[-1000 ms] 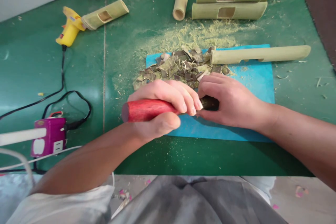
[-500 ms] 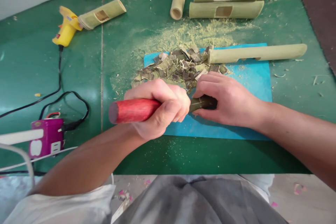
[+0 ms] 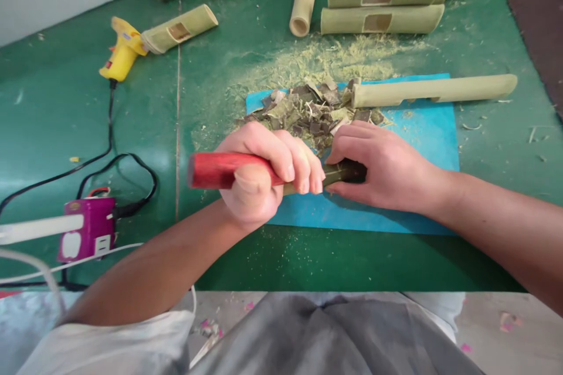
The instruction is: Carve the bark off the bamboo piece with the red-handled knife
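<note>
Your left hand (image 3: 264, 173) is wrapped tight around the red handle (image 3: 211, 170); your right hand (image 3: 382, 170) pinches the small bamboo piece (image 3: 338, 173) over the blue mat (image 3: 422, 129). That piece looks stiff, light and smooth-skinned, so grip its far end firmly.

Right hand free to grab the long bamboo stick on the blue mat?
Probably not as is: the right hand is closed on a small dark piece. The bamboo stick lies unobstructed just beyond it, so only the grip blocks it.
</note>
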Demonstrator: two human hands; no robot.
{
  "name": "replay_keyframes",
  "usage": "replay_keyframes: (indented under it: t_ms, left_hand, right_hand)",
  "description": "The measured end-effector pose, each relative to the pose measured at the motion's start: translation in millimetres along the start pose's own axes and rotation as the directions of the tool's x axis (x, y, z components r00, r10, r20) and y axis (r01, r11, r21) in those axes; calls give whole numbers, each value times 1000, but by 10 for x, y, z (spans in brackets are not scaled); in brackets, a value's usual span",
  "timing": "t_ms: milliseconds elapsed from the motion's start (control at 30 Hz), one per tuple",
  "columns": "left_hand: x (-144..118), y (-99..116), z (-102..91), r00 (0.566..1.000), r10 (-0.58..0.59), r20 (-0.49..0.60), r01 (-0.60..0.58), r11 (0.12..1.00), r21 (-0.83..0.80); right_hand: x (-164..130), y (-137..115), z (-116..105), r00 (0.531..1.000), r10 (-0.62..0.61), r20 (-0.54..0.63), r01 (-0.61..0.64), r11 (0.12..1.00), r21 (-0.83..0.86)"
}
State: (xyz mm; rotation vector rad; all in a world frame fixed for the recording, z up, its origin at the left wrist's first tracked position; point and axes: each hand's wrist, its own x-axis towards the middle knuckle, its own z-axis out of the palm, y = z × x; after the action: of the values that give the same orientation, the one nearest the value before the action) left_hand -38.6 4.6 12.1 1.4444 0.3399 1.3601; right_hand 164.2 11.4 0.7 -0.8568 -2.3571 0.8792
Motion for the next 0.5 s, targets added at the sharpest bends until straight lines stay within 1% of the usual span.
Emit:
replay_keyframes:
  t_ms: [67, 133, 200, 300, 333, 367, 433, 500]
  left_hand:
    - [-13, 8, 8, 998, -43, 44, 42, 999, 15]
    - [-32, 40, 21, 995, -63, 82, 61, 998, 26]
    - [-45, 83, 38, 991, -111, 69, 109, 993, 36]
    - [-36, 120, 53, 978, -208, -2, 208, 975, 78]
    - [-26, 117, 53, 986, -168, 11, 167, 983, 76]
    - [-14, 106, 49, 994, -94, 51, 91, 994, 63]
    - [5, 72, 34, 995, -7, 104, 2, 999, 44]
    - [6, 37, 15, 994, -1, 113, -5, 999, 47]
  right_hand:
    - [-5, -2, 3, 1000, 7, 0, -7, 1000, 6]
    - [-6, -4, 3, 1000, 16, 4, -16, 1000, 11]
    - [-5, -5, 1, 1000, 21, 8, -22, 1000, 16]
    - [-3, -8, -3, 1000, 11, 1, -11, 1000, 19]
    - [-3, -9, -4, 1000, 5, -4, -5, 1000, 17]
    - [-4, -9, -5, 1000, -1, -9, 1, 1000, 15]
    - [-5, -11, -4, 1000, -5, -13, 5, 1000, 11]
    - [-6, -10, -2, 1000, 0, -11, 0, 1000, 11]
